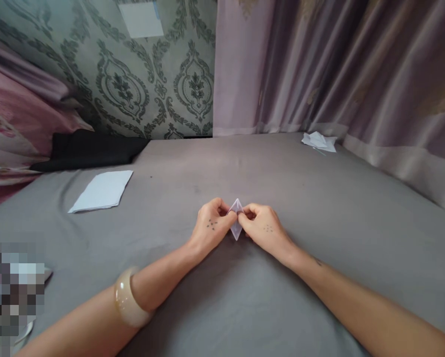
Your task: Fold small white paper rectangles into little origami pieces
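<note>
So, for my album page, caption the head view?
Left hand and right hand pinch a small folded paper diamond on grey cloth.

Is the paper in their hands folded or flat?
Folded: the paper is a narrow diamond, pinched between left hand and right hand.

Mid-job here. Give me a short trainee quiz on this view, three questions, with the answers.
1. Which wrist wears the pale bangle?
2. True or false: the left hand and the right hand both pinch the folded white paper.
3. On the grey cloth, on which side of the hands do the white paper sheets lie? A: left. B: right. C: directly under them.

Key: 1. Left wrist. 2. True. 3. A.
</note>
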{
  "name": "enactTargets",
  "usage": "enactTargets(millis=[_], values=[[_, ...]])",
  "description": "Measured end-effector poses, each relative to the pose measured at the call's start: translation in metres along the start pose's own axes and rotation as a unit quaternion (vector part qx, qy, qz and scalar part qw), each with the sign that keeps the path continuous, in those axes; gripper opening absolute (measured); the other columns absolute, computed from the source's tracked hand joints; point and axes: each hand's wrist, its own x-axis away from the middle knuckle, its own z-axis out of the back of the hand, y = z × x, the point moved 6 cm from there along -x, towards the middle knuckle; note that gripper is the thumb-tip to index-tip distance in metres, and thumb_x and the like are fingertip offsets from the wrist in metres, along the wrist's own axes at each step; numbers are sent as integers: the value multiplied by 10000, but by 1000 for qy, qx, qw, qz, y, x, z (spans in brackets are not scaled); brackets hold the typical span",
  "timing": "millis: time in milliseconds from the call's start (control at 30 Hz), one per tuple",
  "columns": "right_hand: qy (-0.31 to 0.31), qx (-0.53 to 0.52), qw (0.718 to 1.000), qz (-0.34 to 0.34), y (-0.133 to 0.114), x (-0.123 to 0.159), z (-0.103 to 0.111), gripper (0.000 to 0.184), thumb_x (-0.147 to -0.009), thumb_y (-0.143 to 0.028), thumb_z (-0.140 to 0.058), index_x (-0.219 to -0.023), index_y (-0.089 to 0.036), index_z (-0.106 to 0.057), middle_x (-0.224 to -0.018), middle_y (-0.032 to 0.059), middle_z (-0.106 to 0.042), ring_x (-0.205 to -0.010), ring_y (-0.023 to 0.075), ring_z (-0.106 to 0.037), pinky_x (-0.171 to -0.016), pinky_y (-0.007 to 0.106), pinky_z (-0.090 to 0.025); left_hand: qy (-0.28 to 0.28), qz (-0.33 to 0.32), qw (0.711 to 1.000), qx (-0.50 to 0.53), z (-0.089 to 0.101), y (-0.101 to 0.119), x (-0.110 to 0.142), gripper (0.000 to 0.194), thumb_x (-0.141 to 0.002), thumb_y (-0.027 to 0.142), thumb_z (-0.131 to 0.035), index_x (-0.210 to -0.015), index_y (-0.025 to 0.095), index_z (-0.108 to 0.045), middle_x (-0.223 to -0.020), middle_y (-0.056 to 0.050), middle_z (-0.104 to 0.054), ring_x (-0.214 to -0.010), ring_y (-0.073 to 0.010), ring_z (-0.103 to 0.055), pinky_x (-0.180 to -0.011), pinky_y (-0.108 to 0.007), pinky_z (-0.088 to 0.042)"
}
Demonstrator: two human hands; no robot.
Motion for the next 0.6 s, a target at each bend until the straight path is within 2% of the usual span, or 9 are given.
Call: enactTargets(millis=[167, 267, 433, 600], values=[[-12, 2, 1000, -18, 3, 1, -1, 168, -772, -264, -508, -742, -186, -654, -655, 12, -679, -493, 98, -577, -458, 198, -405, 2, 8, 1000, -18, 0, 7, 0, 57, -685, 196, -550, -672, 173, -500, -591, 29, -548, -541, -89, -484, -476, -182, -311], [-23, -5, 1000, -21, 4, 0, -2, 159, -770, -258, -515, -746, -181, -652, -641, 14, -672, -466, 93, -571, -412, 184, -397, -30, 57, 996, 59, -4, 8, -2, 85, -672, 159, -556, -742, 170, -509, -588, 40, -541, -503, -72, -471, -458, -172, -314], [-73, -41, 994, -72, 9, -1, -5, 127, -746, -265, -546, -745, -177, -637, -562, 1, -627, -411, 101, -545, -328, 182, -390, -114, 146, 965, 186, -13, 5, -3, 97, -684, 139, -573, -770, 155, -531, -491, 65, -474, -390, -48, -379, -365, -161, -263], [-106, -70, 988, -86, 14, -2, -7, 118, -737, -268, -560, -717, -170, -624, -571, 5, -622, -417, 98, -533, -311, 178, -370, -125, 126, 960, 216, -15, 7, -2, 98, -725, 198, -612, -789, 145, -560, -503, 46, -515, -380, -52, -412, -341, -155, -309]])
